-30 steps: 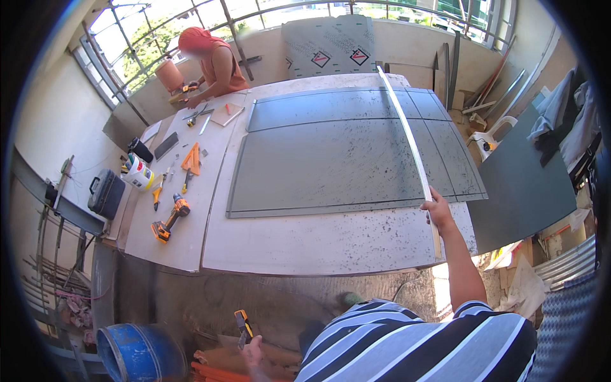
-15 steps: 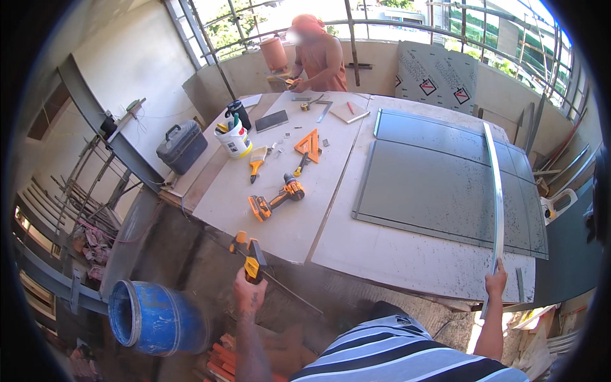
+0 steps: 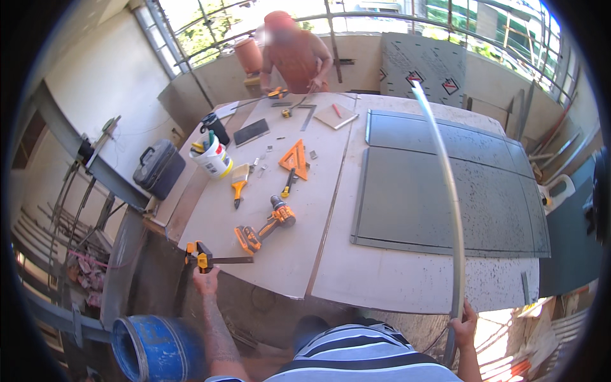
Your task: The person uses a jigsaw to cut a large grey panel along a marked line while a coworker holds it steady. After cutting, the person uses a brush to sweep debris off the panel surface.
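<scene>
Head view, and here's the left hand (image 3: 205, 280), fingers wrapped round a black-and-yellow bar clamp (image 3: 203, 259), nearer than the drill (image 3: 268, 225) and left of it! Well right of that drill, the right hand (image 3: 464, 323) grips a long metal bar (image 3: 453, 197) near its lower end, the bar crossing in front of a grey panel (image 3: 407, 191) on the desk (image 3: 289, 270). Beyond the drill: an orange triangle square (image 3: 293, 160), then a co-worker (image 3: 298, 62).

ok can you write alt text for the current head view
A person's left hand holds a yellow bar clamp, the right hand a long metal bar, at a pale worktable bearing a grey panel and cordless drill. Across it is a co-worker in orange.
</scene>
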{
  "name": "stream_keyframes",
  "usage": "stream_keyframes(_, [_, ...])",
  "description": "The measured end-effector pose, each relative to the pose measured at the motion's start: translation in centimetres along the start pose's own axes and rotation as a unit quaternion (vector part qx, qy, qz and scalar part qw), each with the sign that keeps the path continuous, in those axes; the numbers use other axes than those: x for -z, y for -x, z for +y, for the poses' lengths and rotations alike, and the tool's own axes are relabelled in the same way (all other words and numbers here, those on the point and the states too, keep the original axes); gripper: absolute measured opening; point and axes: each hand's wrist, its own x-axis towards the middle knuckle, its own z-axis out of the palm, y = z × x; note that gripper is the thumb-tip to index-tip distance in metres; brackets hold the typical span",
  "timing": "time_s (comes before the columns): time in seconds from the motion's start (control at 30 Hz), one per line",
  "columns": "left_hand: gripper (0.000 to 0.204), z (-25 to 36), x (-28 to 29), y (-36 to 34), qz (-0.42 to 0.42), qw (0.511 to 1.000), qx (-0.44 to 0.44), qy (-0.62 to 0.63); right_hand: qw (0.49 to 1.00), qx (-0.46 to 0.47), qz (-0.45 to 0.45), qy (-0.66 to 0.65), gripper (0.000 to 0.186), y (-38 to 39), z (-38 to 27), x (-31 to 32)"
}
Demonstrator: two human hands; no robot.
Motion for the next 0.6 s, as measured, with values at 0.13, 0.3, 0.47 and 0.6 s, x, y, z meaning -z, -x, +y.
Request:
stream_keyframes(0.13, [0.045,-3.1,-3.9,-9.6,0.000,0.992,0.080,0.098,0.999,-0.022,-0.033,-0.017,0.079,2.9,-1.4,-5.6])
stream_keyframes(0.3, [0.050,-4.0,-9.9,-18.0,0.051,0.983,0.121,0.130,0.994,-0.063,-0.084,-0.026,0.080,4.9,-3.6,-15.0])
stream_keyframes(0.47, [0.074,-3.5,-15.2,-23.4,-0.059,0.975,0.204,-0.062,0.991,-0.077,-0.101,-0.032,0.083,3.3,-4.7,-26.3])
stream_keyframes(0.6, [0.096,-2.5,-17.3,-25.8,-0.082,0.968,0.185,-0.146,0.988,-0.043,-0.116,-0.093,0.081,-0.1,-4.3,-34.0])
